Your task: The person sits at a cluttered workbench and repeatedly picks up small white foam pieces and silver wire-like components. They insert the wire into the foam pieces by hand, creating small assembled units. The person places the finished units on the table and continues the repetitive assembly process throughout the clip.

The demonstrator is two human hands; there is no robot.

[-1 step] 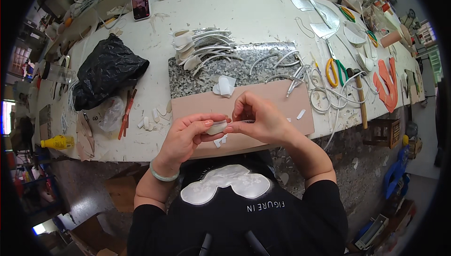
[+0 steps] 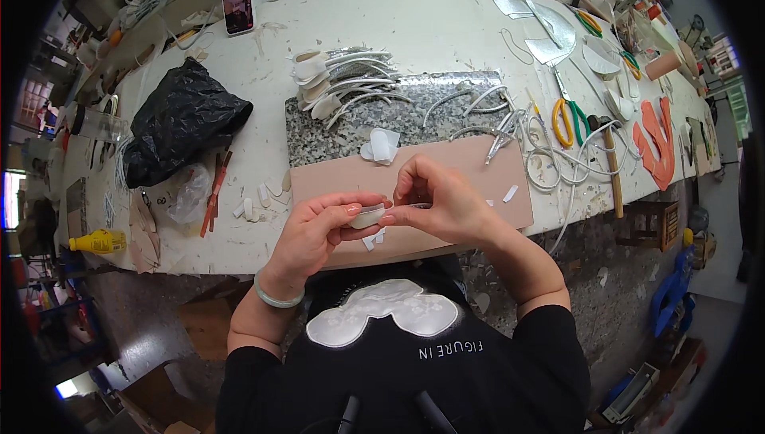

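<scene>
**Small curved white piece, in hand, over the tan board**

Your left hand, ringed at the wrist by a pale green bangle, pinches the curved white piece between thumb and fingers. Your right hand is curled beside it, thumb tip at the piece's right end (whether those fingers grip anything cannot be told). The piece sits above the near part of the tan board, with white scraps just below.

Beyond the board: one speckled stone slab, bearing a row of curved, silvery-white straps at its left. To your right: scissors with yellow and green handles, a wooden-handled hammer, a coral-coloured cutout. To your left: a crumpled black plastic bag and a yellow bottle, near the table's edge.
</scene>
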